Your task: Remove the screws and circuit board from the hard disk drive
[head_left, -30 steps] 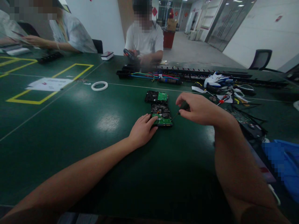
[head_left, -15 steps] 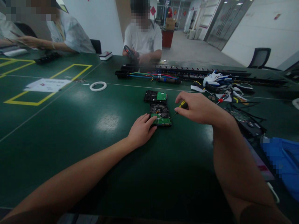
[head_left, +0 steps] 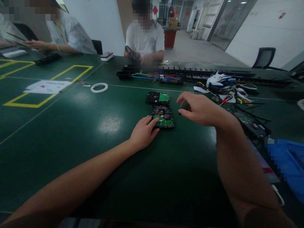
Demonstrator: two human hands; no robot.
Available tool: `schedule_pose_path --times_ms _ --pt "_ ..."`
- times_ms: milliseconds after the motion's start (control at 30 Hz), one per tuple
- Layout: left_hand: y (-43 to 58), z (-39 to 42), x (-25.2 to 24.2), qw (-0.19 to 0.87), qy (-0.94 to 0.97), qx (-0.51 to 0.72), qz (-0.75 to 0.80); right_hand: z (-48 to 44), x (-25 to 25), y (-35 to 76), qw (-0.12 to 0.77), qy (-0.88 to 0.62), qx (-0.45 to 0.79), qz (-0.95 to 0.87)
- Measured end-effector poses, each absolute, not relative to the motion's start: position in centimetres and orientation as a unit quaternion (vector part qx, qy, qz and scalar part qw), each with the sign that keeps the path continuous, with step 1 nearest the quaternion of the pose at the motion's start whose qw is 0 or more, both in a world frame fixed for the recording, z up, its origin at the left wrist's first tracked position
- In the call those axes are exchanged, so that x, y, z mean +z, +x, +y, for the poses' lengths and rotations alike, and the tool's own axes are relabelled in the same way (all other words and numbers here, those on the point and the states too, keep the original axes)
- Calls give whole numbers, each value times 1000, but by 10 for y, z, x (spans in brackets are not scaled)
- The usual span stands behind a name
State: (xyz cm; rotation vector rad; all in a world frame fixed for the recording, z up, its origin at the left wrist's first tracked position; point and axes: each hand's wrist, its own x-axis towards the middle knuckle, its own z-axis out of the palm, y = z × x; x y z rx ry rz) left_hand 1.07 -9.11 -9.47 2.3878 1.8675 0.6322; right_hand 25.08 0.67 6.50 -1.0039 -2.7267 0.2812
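A hard drive (head_left: 163, 112) with a green circuit board lies on the green table in front of me. My left hand (head_left: 143, 133) grips its near left corner, index finger on the board and thumb at the near edge. My right hand (head_left: 197, 109) is closed around a screwdriver (head_left: 185, 106), its dark handle partly hidden by the fingers. The thin shaft slants down left to the right edge of the board; I cannot tell exactly what the tip touches. Just behind lies a second hard drive (head_left: 158, 98), also with a green board.
White gloves (head_left: 220, 79), a red-handled screwdriver (head_left: 226, 99) and another drive (head_left: 255, 126) lie to the right, near a blue bin (head_left: 289, 164). Long black strips with wires (head_left: 190, 74) span the back. A tape roll (head_left: 99, 88) sits left. Co-workers sit across.
The screwdriver handle has turned in my right hand, its yellow part no longer showing. My right fingers have shifted slightly. My left hand and both drives stay in place.
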Motion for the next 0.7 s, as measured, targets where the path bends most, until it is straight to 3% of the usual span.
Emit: schedule_pose_path --times_ms 700 --pt "10 -91 -95 25 772 212 599 7 66 249 110 -335 88 -932"
